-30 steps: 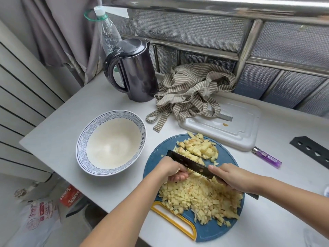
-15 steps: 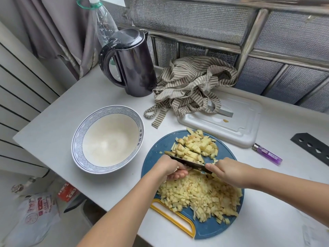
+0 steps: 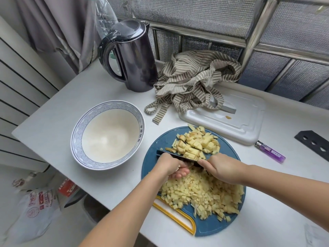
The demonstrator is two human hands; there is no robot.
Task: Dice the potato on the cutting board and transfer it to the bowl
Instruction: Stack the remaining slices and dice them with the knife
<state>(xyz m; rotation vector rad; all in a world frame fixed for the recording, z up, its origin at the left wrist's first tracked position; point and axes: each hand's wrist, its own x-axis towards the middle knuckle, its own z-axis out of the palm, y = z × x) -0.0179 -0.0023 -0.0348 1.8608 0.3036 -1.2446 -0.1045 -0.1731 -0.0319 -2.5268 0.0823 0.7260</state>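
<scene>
A round blue cutting board [image 3: 156, 145] with a yellow handle lies at the near edge of the white bench [image 3: 58, 113], right of centre. On it the diced potato [image 3: 201, 191] sits in two heaps: a large spread of small cubes on the near half and a smaller, coarser pile [image 3: 197, 141] toward the far rim. Between the heaps a dark knife [image 3: 176, 155] stands across the board, its blade edge down among the pieces.

The right hand [image 3: 222, 168] is curled closed at the right end of the knife; the handle itself is hidden under the hand, so the grip is probably on it. The left hand [image 3: 170, 166] is loosely cupped over the blade's left part, fingers bent downward onto the near heap; whether it presses the spine cannot be told for sure.

Just left of the board, not touching it, a wide white bowl [image 3: 80, 132] with a blue patterned rim holds no potato, and its inside looks bare. Behind the bowl, toward the far left corner, stands a dark kettle [image 3: 133, 57] with its lid shut, a clear plastic bottle [image 3: 104, 16] behind it. A striped cloth [image 3: 192, 79] lies bunched at the far edge, partly draped on a white tray [image 3: 236, 125] beside the board. A purple lighter [image 3: 269, 151] lies to the right of the board.
</scene>
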